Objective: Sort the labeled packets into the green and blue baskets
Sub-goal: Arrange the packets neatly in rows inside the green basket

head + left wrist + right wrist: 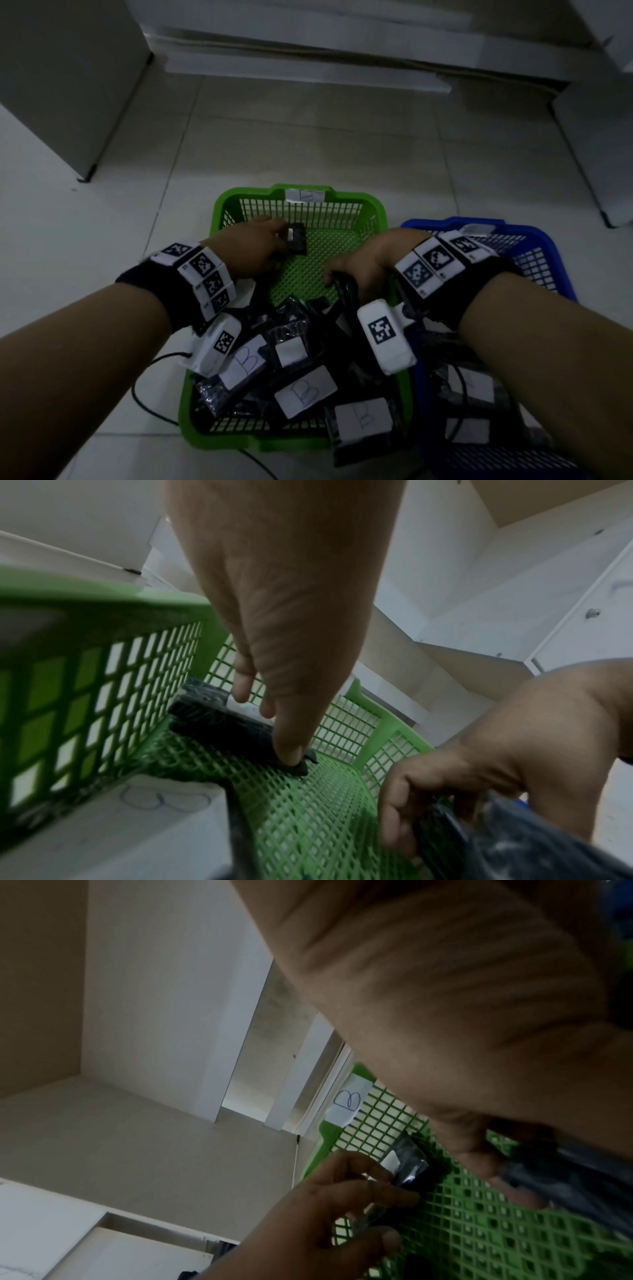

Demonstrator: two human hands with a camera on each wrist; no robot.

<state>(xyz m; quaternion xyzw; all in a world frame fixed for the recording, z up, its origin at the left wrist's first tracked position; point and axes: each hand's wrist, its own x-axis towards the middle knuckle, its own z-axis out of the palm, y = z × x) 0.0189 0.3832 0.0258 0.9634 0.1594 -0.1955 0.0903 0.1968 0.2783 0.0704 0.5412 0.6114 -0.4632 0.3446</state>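
A green basket (226, 209) marked B on its far rim holds several black packets with white B labels (305, 394) heaped at its near end. My left hand (279, 240) pinches a black packet (297, 240) low over the basket's far left floor; in the left wrist view the thumb and fingers (291, 753) lie on this packet (219, 723). My right hand (337, 277) grips another black packet (346, 291) at the basket's middle right, also seen as a dark packet (565, 1172). The blue basket (548, 253) stands to the right with labeled packets (469, 380) in it.
Both baskets sit on a pale tiled floor (308, 147). A white cabinet (51, 85) stands at the back left, a low white step (308, 68) runs along the back, and more white furniture (599, 137) is at the right. A black cable (137, 394) loops left of the green basket.
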